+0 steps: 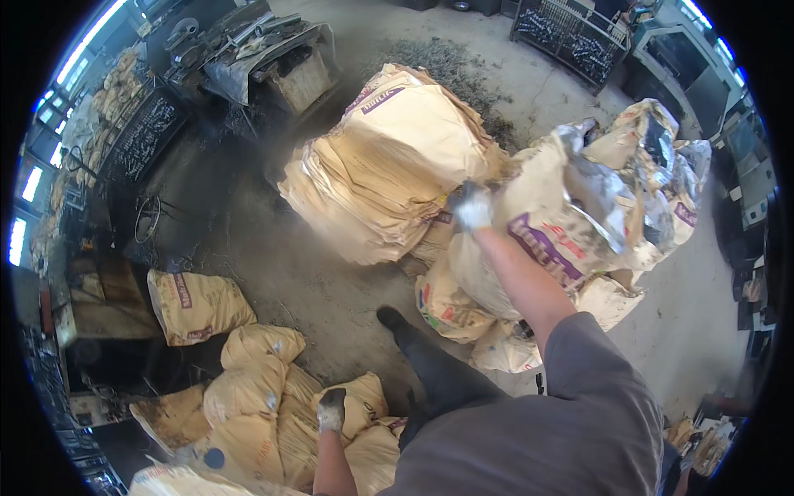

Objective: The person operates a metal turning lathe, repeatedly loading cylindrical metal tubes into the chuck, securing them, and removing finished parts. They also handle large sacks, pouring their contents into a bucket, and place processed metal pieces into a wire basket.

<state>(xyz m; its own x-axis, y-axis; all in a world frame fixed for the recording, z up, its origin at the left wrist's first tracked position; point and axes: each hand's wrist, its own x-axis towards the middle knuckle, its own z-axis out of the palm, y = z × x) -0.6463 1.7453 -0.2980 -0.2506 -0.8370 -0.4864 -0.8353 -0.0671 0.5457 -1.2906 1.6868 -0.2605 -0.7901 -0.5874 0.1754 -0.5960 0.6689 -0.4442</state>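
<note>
My right hand (471,208), in a white and dark work glove, reaches out at the right edge of a tall stack of flat tan paper sacks (413,140). Motion smears its fingers, so their grip is unclear. Just right of that hand stands a full-looking tan paper sack (529,223) with purple and red print. My left hand (331,409), gloved in dark grey and white, is low in the view over a pile of filled tan sacks (248,388). Its fingers do not show clearly, and I cannot tell whether it touches the sack beneath.
Crumpled sacks with silvery lining (653,174) crowd the right side. One printed sack (203,306) lies apart at left. Behind are a cluttered workbench (289,66), a wire bin of metal parts (571,37) and dark shavings (447,66) on the floor. My leg (438,355) stands between the piles.
</note>
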